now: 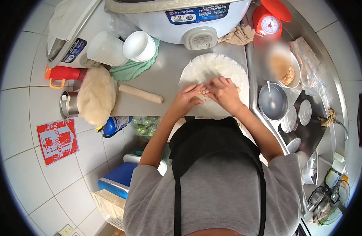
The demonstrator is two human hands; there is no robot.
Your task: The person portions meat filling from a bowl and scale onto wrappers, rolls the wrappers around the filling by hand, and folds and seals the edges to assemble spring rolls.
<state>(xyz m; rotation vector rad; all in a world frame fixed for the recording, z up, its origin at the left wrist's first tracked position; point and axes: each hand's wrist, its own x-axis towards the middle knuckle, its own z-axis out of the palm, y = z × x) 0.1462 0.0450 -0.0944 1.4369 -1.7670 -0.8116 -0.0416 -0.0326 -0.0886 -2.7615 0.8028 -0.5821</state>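
Observation:
A round white wrapper sheet [212,66] lies on the steel counter in front of my body. Crumbly light-brown filling [205,91] shows on it between my hands. My left hand [191,96] rests at the filling's left end, thumb and fingers apart. My right hand [223,91] is over the filling, its fingers curled and touching it; part of the filling is hidden beneath. A finished-looking pale roll [141,94] lies on the counter to the left, apart from both hands.
A large rice cooker [173,21] stands behind. White cups [138,46] sit on a green cloth [137,69] at the back left. To the right are a bowl of filling [294,72], a grey bowl [273,103] and a red scale [266,24]. A stack of wrappers [96,96] is at left.

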